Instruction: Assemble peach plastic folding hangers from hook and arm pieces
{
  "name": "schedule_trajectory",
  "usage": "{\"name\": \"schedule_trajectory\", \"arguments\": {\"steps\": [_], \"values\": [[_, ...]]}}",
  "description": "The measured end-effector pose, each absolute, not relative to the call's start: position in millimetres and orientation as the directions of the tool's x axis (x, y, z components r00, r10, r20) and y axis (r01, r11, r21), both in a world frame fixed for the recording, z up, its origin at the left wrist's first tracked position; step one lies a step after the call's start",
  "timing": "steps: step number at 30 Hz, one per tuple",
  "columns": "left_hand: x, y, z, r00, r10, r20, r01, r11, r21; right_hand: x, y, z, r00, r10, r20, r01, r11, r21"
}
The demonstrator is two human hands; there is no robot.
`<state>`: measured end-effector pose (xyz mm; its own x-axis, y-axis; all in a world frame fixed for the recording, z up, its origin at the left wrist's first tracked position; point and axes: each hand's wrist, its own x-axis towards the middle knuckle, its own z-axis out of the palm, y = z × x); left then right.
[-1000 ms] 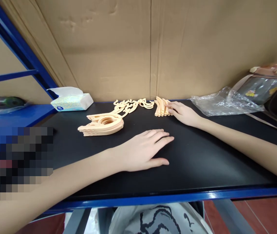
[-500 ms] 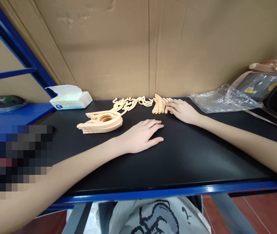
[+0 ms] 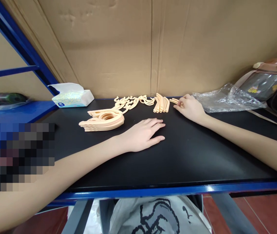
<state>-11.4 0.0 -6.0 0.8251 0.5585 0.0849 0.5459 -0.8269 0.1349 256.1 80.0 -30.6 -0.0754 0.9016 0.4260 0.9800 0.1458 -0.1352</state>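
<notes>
My left hand (image 3: pixel 145 134) lies flat on the black tabletop with its fingers spread and nothing in it. Left of it sits a stack of cream plastic hangers (image 3: pixel 103 121). At the back right, my right hand (image 3: pixel 189 107) is curled, its fingertips closed on thin cream plastic strips (image 3: pixel 174 100), partly hidden by the fingers. How many strips it grips I cannot tell. Several thicker curved hanger arms (image 3: pixel 161 104) lie side by side just left of this hand. Loose cream hooks (image 3: pixel 126 103) form a pile along the back edge.
A tissue pack (image 3: pixel 73 96) sits at the back left. Crumpled clear plastic (image 3: pixel 222 99) and a drinking bottle (image 3: pixel 262 83) with a strap occupy the right. Cardboard (image 3: pixel 114 48) walls off the back. A blue rail (image 3: pixel 153 191) edges the front, above a printed bag (image 3: pixel 157 216).
My right hand has moved a little right, off the thicker hanger arms, and its fingers have curled over the thin strips. My left hand stays flat. The view has shifted slightly.
</notes>
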Motion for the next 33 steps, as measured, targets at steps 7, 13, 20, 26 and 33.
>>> {"name": "schedule_trajectory", "arguments": {"steps": [7, 13, 20, 26, 33], "values": [[-12.5, 1.7, -9.8, 0.829, 0.546, 0.119, 0.532, -0.836, 0.132, 267.0, 81.4, -21.2, 0.037, 0.919, 0.393, 0.991, 0.018, -0.136], [-13.9, 2.4, -11.8, 0.831, 0.542, 0.125, 0.528, -0.839, 0.130, 264.5, 73.6, -4.0, 0.092, 0.901, 0.424, 0.982, -0.011, -0.191], [-10.4, -2.8, -8.2, 0.740, 0.420, 0.525, 0.482, -0.876, 0.022, 220.1, 23.7, 8.5, -0.292, 0.784, 0.549, 0.834, 0.489, -0.256], [-8.8, -0.7, -14.5, 0.658, 0.587, 0.472, 0.610, -0.783, 0.124, 188.1, -4.5, -13.1, -0.473, 0.781, 0.408, 0.681, 0.618, -0.393], [-10.9, 7.1, -18.4, 0.687, 0.704, 0.178, 0.685, -0.710, 0.166, 191.1, 1.7, -20.0, -0.559, 0.721, 0.408, 0.620, 0.691, -0.372]]}}
